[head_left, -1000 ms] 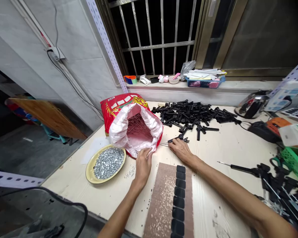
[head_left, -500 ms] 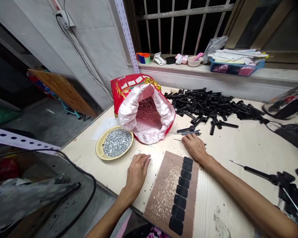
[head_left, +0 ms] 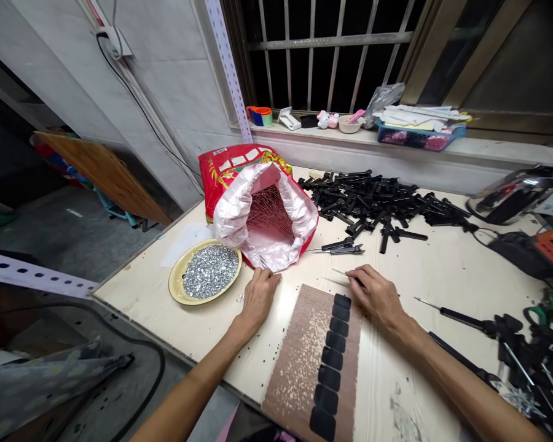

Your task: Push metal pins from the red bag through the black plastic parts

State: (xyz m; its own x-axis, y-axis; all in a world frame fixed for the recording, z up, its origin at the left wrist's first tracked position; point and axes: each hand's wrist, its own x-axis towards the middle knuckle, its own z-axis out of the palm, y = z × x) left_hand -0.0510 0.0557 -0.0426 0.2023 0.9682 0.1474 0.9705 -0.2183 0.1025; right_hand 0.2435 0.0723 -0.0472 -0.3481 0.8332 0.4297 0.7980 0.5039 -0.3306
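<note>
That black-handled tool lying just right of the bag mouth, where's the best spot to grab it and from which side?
I'd grip the black-handled tool by its thick black handle, pinching across it from above on the near side. It lies flat, thin metal tip pointing left toward the bag; the right hand, though holding a pin, is nearest.

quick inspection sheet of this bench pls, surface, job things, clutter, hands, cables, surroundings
surface: pale wooden table, black specks scattered on it
job's things: thin metal pin; open red bag of pins; yellow plate of small silver pieces; brown board with black pads
clutter: heap of black parts; black-handled tools; kettle
hands: left hand palm down by the bag's rim, nothing seen in it; right hand fingertips at the pin, grip unclear
cables: black cable down the wall
surroundings: barred window, cluttered sill
</note>
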